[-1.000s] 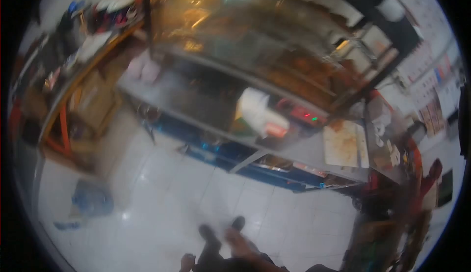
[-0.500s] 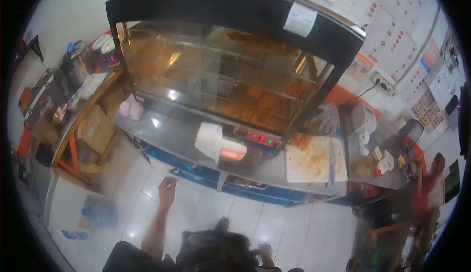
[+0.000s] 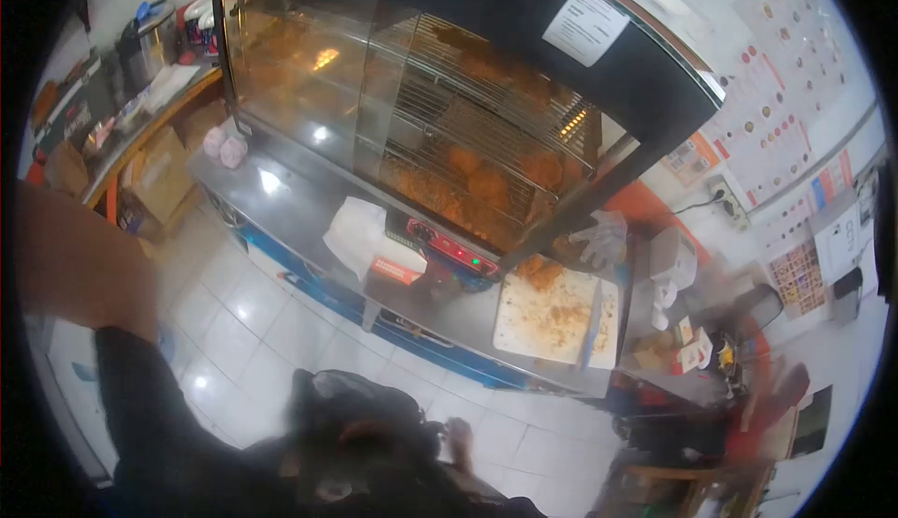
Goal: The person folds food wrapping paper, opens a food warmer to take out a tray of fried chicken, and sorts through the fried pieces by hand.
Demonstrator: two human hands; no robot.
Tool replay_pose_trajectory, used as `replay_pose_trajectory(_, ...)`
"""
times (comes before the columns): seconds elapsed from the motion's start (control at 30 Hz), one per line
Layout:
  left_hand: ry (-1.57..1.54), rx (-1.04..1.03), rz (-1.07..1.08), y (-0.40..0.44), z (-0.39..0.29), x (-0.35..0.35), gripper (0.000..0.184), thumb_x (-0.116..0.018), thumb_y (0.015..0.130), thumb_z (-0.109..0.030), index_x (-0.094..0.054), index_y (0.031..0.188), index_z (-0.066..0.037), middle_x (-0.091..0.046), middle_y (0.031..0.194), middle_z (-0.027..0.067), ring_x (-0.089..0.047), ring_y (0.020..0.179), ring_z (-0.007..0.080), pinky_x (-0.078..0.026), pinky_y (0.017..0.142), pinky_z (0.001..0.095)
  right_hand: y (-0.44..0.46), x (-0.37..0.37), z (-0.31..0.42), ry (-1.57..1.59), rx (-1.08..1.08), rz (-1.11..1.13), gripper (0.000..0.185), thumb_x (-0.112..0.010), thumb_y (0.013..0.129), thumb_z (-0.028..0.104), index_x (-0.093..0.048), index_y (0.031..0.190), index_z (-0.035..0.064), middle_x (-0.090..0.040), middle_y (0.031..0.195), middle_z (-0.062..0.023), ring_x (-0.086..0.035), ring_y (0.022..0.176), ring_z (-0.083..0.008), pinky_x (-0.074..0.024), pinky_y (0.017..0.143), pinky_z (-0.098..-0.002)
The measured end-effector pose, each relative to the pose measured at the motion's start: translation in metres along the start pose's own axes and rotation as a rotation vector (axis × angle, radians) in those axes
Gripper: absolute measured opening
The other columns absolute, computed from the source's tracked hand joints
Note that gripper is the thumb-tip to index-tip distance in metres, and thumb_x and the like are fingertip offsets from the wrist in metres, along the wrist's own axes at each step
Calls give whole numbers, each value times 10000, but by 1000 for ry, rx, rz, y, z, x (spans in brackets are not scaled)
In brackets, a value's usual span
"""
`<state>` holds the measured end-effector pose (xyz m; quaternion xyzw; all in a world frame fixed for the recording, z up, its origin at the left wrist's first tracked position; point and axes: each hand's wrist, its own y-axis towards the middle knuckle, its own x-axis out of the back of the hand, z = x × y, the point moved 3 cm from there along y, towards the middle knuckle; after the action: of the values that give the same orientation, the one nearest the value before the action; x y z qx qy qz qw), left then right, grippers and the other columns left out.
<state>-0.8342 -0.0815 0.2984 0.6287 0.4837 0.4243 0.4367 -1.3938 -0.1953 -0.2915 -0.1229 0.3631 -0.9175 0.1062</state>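
Note:
My left forearm [image 3: 79, 256] is raised close to the camera at the left edge. It is blurred, and the fingers of that hand do not show. Low by my body, my right hand [image 3: 458, 443] hangs over the tiled floor, too small and smeared to make out its fingers. In front of me, a glass display cabinet [image 3: 645, 79] holds several pieces of fried food [image 3: 486, 181] on wire racks. A white cutting board [image 3: 524, 326] with crumbs lies right of it, bearing a knife [image 3: 592, 326] and a fried piece [image 3: 540, 273].
White paper with an orange-printed packet [image 3: 398, 268] lies on the steel counter [image 3: 299, 209]. Two pinkish round bundles [image 3: 224, 147] stand at its left end. A clear plastic glove [image 3: 603, 237] is behind the board. Cardboard boxes [image 3: 159, 177] fill the left shelf.
My left arm has swung up from over the floor to the left edge, close to the camera. The view has shifted and turned; my right hand still hangs low.

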Motion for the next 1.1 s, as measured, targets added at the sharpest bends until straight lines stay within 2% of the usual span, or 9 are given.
replay_pose_trajectory(0.03, 19, 11, 31, -3, -3, 0, 314, -429, 975, -165, -598, 1177, 6, -615, 1137, 89, -568, 1085, 208, -420, 959, 313, -3, -2, 16, -218, 293, 30, 245, -603, 859, 265, -580, 949, 38, -609, 800, -78, -658, 666, -217, -479, 506, -330)
replay_pose_trajectory(0.4, 54, 55, 146, 0, 0, -4, 312, -433, 974, -176, -595, 1173, 0, -611, 1136, 91, -567, 1080, 210, -421, 959, 323, 17, 1, 7, -40, -100, -75, 220, -677, 842, 275, -629, 922, 77, -615, 725, -57, -617, 562, -190, -483, 461, -299)
replay_pose_trajectory(0.5, 45, 64, 146, -5, 4, -11, 311, -435, 973, -179, -594, 1172, -1, -610, 1135, 91, -567, 1078, 211, -421, 960, 326, 65, 19, -59, 363, -302, 305, 207, -659, 828, 265, -623, 866, 65, -591, 667, -48, -624, 568, -204, -493, 483, -327)
replay_pose_trajectory(0.6, 38, 79, 150, -2, 10, -19, 311, -436, 973, -182, -593, 1171, -3, -609, 1135, 92, -566, 1077, 212, -421, 960, 328, -22, 8, -3, 33, 7, -84, 183, -689, 837, 232, -630, 795, 65, -591, 679, -47, -608, 570, -194, -495, 481, -308)
replay_pose_trajectory(0.63, 45, 73, 150, -2, 10, -19, 311, -436, 972, -184, -593, 1171, -3, -608, 1135, 92, -566, 1077, 212, -421, 960, 329, 50, 31, -117, 241, 114, 104, 184, -665, 861, 182, -610, 728, 67, -569, 685, -23, -603, 593, -179, -497, 466, -311)
replay_pose_trajectory(0.7, 48, 69, 139, -3, 9, -19, 310, -437, 972, -186, -593, 1170, -5, -607, 1134, 92, -566, 1076, 212, -422, 960, 331, -8, 21, -22, -217, 323, 30, 131, -658, 863, 158, -623, 797, 51, -588, 721, -36, -606, 605, -175, -513, 483, -295)
replay_pose_trajectory(0.77, 53, 74, 135, -2, 11, -22, 310, -438, 972, -188, -592, 1169, -6, -607, 1134, 92, -566, 1075, 213, -422, 960, 333, 8, 20, -47, 85, 169, -48, 165, -684, 833, 154, -633, 936, 36, -617, 756, -74, -623, 650, -201, -533, 545, -321)
replay_pose_trajectory(0.93, 104, 48, 122, -6, 13, -11, 309, -440, 971, -193, -591, 1168, -8, -605, 1133, 93, -565, 1072, 214, -422, 961, 338, 73, -3, -33, 2, 169, 22, 196, -593, 862, 211, -618, 1003, 76, -599, 955, -139, -598, 828, -284, -514, 680, -403)
replay_pose_trajectory(1.1, 128, 52, 101, -8, 6, -7, 308, -442, 970, -198, -590, 1166, -11, -603, 1132, 94, -565, 1070, 215, -422, 961, 342, 189, 24, -126, 591, -141, 479, 254, -501, 892, 268, -602, 1069, 116, -581, 1155, -204, -573, 1007, -366, -495, 814, -485)
